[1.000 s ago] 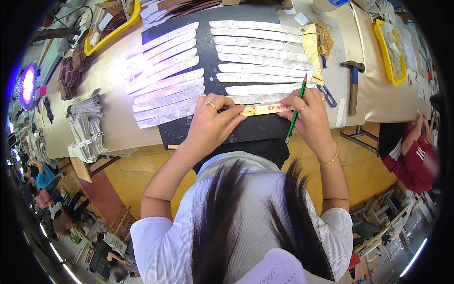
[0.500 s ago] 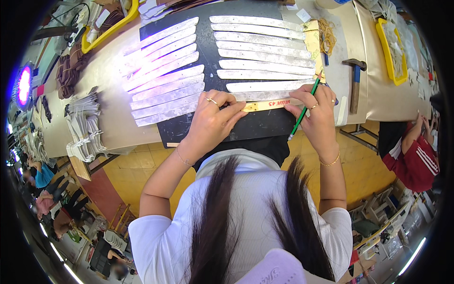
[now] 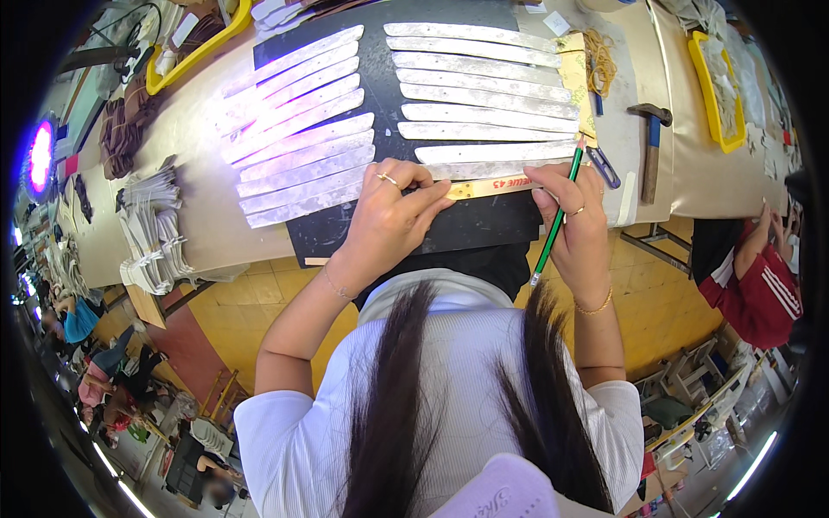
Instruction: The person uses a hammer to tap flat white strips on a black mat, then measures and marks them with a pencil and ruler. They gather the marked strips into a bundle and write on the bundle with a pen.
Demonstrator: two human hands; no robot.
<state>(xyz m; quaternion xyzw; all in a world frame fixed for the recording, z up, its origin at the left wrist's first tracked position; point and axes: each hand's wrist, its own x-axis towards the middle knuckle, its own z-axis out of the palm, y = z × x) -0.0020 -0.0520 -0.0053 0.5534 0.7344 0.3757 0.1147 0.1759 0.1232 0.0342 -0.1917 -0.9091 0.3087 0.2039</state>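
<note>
A narrow yellow strip with red lettering (image 3: 488,187) lies along the near edge of the silvery-white strips. My left hand (image 3: 390,211) pinches or presses its left end between thumb and forefinger. At its right end are the thumb and forefinger of my right hand (image 3: 577,216). That hand also carries a green pencil (image 3: 549,242), tucked slantwise between the fingers, with one end pointing down toward me. Just beyond both hands, pale strips lie in two fanned columns, a left group (image 3: 302,147) and a right group (image 3: 484,91), on a black board (image 3: 406,240).
To the right are a blue-handled hammer (image 3: 651,147), a dark blue hand tool (image 3: 604,167), rubber bands (image 3: 600,65) and a yellow tray (image 3: 717,95). On the left sit bundled white strips (image 3: 155,224), brown bundles (image 3: 121,138) and another yellow tray (image 3: 203,52). A person in red shorts (image 3: 760,298) is at right.
My right hand has shifted slightly down and left, and the pencil has swung a little more upright. More of the dark blue hand tool shows beside it. My left hand barely moved.
</note>
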